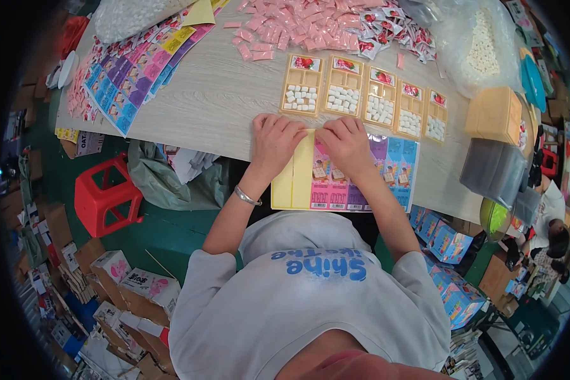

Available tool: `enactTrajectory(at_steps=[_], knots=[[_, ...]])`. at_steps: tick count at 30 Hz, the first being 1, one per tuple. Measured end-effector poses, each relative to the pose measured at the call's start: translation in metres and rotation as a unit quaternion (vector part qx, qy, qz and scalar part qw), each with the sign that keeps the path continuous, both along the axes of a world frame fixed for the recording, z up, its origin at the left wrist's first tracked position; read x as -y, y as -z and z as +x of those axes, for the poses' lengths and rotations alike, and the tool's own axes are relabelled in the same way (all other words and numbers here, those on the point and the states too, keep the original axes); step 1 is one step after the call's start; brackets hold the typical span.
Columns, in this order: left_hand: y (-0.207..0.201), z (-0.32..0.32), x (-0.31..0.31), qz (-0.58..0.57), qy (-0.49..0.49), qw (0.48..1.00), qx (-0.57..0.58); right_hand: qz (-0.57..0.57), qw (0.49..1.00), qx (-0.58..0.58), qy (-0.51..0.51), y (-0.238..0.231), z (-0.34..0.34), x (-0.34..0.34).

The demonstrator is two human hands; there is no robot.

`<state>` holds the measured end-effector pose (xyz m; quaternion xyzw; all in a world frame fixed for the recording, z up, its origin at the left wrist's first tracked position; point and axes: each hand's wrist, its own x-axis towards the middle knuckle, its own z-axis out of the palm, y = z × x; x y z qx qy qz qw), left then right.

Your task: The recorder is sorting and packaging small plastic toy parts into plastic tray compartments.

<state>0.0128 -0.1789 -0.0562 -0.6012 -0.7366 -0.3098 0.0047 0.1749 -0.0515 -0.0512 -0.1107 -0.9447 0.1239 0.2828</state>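
A colourful printed card sheet [364,180] with a yellow strip [303,177] at its left lies over the table's near edge, in front of my body. My left hand [273,140] pinches at the top of the yellow strip, its fingers bent. Close beside it, my right hand [347,145] has its fingers curled onto the sheet's upper edge, where yellow meets pink. Just beyond the hands, several shallow clear trays [344,95] stand in a row. Each holds white marshmallow-like pieces and a small strawberry-printed packet [305,63]. My fingertips hide part of the sheet's top edge.
Pink sachets [310,25] are heaped at the back. More printed sheets [130,79] fan out at the left. A bag of white pieces [481,47], stacked tan trays [493,114] and dark containers [493,161] stand right. A red stool [107,196] is on the floor.
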Motion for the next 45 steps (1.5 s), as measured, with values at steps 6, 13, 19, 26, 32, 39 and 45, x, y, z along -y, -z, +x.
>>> enactTrajectory(at_steps=[6, 13, 19, 26, 32, 39, 45], knots=[[0.001, -0.015, 0.012, 0.011, 0.01, 0.999, -0.045, -0.316, 0.861, 0.269, -0.294, -0.135, 0.081, 0.014], [-0.054, -0.017, 0.003, -0.049, 0.089, 0.99, 0.098, -0.649, 0.755, 0.035, -0.092, -0.171, 0.094, -0.016], [-0.063, -0.025, 0.009, -0.095, 0.122, 0.824, 0.545, -0.678, 0.731, -0.075, 0.028, -0.091, -0.002, -0.037], [-0.061, -0.034, -0.02, -0.016, -0.013, 0.797, 0.604, -0.656, 0.753, -0.033, 0.047, -0.073, 0.004, -0.039], [-0.056, -0.006, -0.019, -0.007, 0.011, 0.804, 0.595, -0.674, 0.733, -0.066, 0.063, -0.061, 0.044, -0.016], [-0.042, 0.034, 0.007, -0.074, 0.012, 0.746, 0.662, -0.555, 0.83, 0.022, 0.053, -0.097, 0.122, -0.02], [-0.025, 0.061, -0.003, -0.1, 0.122, 0.653, 0.74, -0.452, 0.844, -0.143, 0.249, -0.134, 0.186, -0.023]])
